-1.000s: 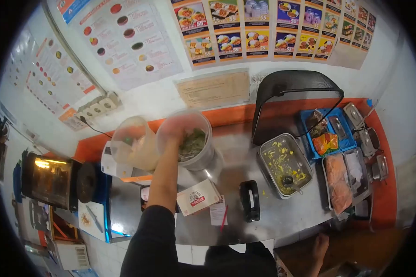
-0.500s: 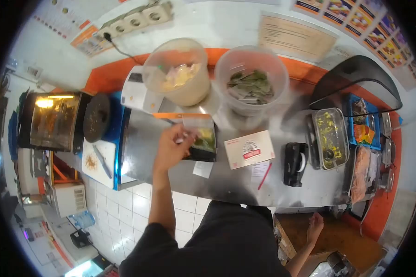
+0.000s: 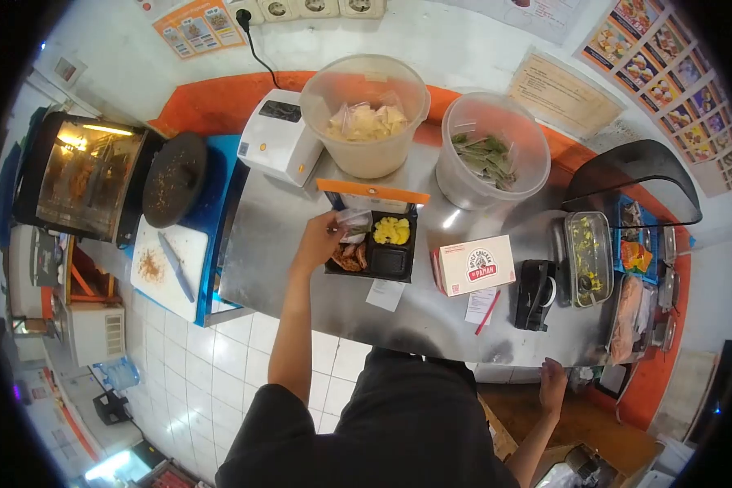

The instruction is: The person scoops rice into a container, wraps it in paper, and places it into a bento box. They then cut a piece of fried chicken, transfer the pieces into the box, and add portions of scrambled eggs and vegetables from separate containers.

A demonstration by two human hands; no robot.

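My left hand (image 3: 320, 239) is closed, pinching the edge of a small clear plastic packet (image 3: 355, 220) with something green inside. The packet is over the upper left compartment of a black meal box (image 3: 389, 262), whose orange-edged lid (image 3: 374, 193) stands raised at the back. Yellow food (image 3: 391, 231) fills the upper right compartment, and browned meat (image 3: 350, 258) lies in the lower left one. Low at the counter's front edge, my right hand (image 3: 553, 385) hangs with nothing in it, its fingers loosely apart.
Behind the box stand a tub of pale packets (image 3: 364, 154), a tub of green leafy packets (image 3: 496, 180) and a white printer (image 3: 278, 138). To the right are a closed printed box (image 3: 477, 264), a black tape dispenser (image 3: 535, 294) and a glass food container (image 3: 588, 260). A knife (image 3: 176, 267) lies at left.
My left hand has lowered the packet to the meal box's left side, so the yellow food shows. The whole view has shifted, moving the counter's things rightward.
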